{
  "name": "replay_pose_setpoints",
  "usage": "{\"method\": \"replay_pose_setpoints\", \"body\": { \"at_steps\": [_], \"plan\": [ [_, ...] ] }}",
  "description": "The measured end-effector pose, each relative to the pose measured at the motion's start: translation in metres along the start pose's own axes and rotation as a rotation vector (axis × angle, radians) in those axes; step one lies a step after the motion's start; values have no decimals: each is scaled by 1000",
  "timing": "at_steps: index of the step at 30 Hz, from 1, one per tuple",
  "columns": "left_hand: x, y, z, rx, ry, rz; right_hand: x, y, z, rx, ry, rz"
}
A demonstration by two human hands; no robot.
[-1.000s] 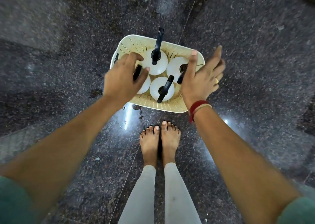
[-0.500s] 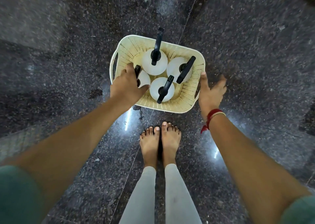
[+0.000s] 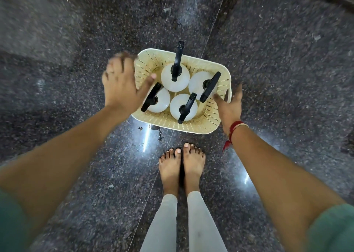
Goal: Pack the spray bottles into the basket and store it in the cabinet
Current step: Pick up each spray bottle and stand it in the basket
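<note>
A cream perforated basket (image 3: 183, 127) stands on the dark floor just beyond my toes. Several white spray bottles (image 3: 167, 79) with black trigger heads stand upright inside it, packed close together. My left hand (image 3: 121, 85) hovers, blurred, over the basket's left rim with fingers spread and the thumb reaching in above a bottle. My right hand (image 3: 230, 106) is at the basket's right side by its handle slot, thumb over the rim, fingers spread outside the wall. Neither hand visibly clasps anything.
The floor is dark speckled polished stone (image 3: 287, 69) with a thin seam running diagonally under the basket. My bare feet (image 3: 182, 167) stand together right behind the basket. Small bits of debris (image 3: 159, 133) lie by the basket's near-left corner. No cabinet is in view.
My left hand left the near-left rim, moved up along the left side and spread its fingers. My right hand moved in from beside the basket to its right rim.
</note>
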State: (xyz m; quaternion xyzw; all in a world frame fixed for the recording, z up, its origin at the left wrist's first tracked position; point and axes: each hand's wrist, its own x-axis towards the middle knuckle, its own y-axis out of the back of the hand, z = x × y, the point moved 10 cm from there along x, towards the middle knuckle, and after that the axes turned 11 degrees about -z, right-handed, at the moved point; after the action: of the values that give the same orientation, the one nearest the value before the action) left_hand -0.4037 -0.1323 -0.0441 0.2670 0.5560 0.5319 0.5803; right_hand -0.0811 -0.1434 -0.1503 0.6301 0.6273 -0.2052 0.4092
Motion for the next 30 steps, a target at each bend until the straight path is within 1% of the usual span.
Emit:
{"method": "replay_pose_setpoints", "body": {
  "at_steps": [1,2,4,5,6,8,9,10,13,16,21,26,30],
  "plan": [
    [4,3,-13,-71,73,36,-1,5,-14,-119,89,41],
    [8,0,-26,-145,147,35,-3,9,-26,-232,160,86],
    [15,-21,-47,-300,295,-61,-6,14,-41,-346,235,142],
    [15,-36,-56,-376,381,-141,-4,13,-41,-355,231,129],
    [14,-52,-65,-433,469,-228,0,10,-35,-327,194,86],
    [9,-78,-75,-481,585,-372,7,1,-12,-151,29,-41],
    [8,-87,-77,-497,611,-410,9,-4,-1,-70,-60,-88],
    [7,-92,-79,-504,624,-420,10,-7,7,-55,-121,-116],
    [10,-87,-81,-441,596,-321,13,-2,12,-246,-190,-156],
    [11,-80,-79,-409,534,-280,15,-6,12,-236,-204,-258],
    [7,-75,-68,-362,495,-309,5,2,7,-252,-157,-258],
    [21,-60,-38,-319,348,-383,-14,29,12,-185,-173,-241],
    [35,-33,-1,-323,230,-407,-33,61,-4,-137,-166,-186]
  ]
}}
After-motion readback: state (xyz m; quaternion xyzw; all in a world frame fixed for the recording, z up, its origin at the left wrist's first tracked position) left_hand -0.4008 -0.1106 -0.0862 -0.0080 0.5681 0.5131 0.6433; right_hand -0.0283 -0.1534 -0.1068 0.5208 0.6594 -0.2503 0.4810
